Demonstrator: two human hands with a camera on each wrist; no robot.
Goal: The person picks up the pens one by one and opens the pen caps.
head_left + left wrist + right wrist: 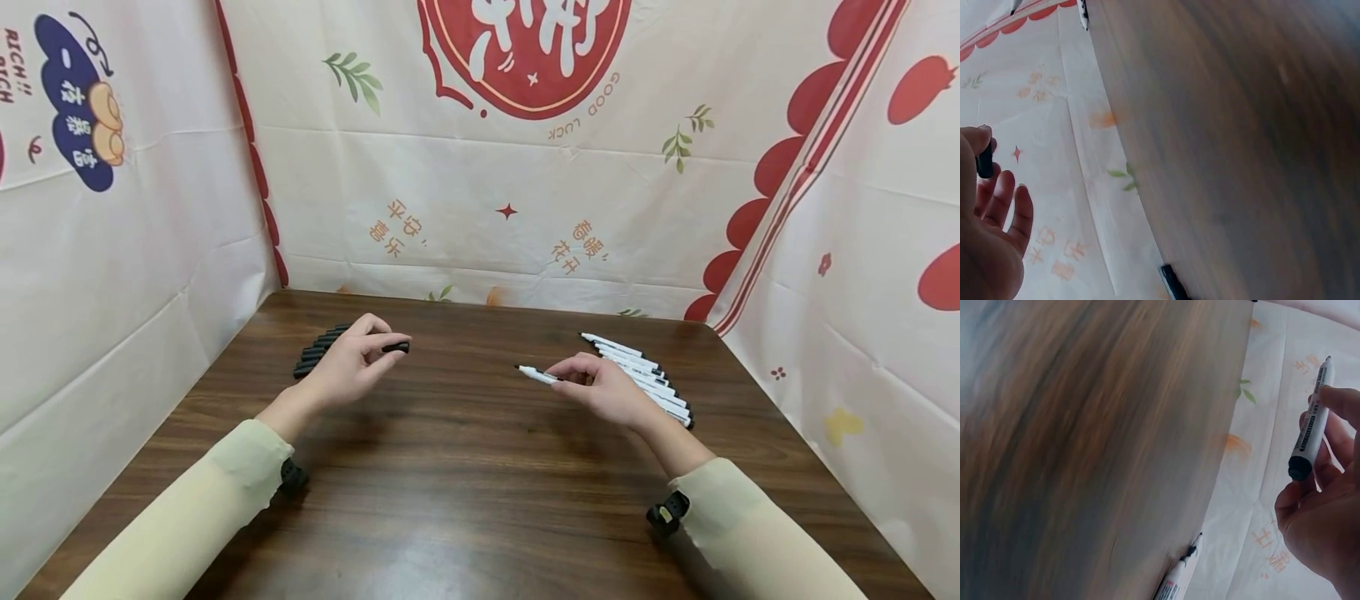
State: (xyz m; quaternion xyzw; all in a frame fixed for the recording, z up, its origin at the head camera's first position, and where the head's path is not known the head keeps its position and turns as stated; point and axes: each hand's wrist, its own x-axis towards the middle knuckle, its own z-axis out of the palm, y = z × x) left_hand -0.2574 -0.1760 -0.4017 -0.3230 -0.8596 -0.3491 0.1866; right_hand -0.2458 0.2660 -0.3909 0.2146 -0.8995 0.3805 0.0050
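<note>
Between its thumb and fingers, my left hand (350,358) pinches a black marker cap (396,347), raised over the table's left part. A row of black marker caps (318,348) lies just behind that hand, partly hidden by it. My right hand (600,385) grips an uncapped white marker (536,374), its dark tip pointing left toward the other hand. In the right wrist view the marker's black end (1300,467) and printed barrel show clearly. Several uncapped white markers (660,392) lie side by side on the right, partly covered by the right hand.
The brown wood-grain table (450,500) stretches under both arms. Printed white cloth (465,192) hangs along its back, left and right sides. A dark wrist device (667,513) is strapped at the right cuff, and another (293,476) at the left.
</note>
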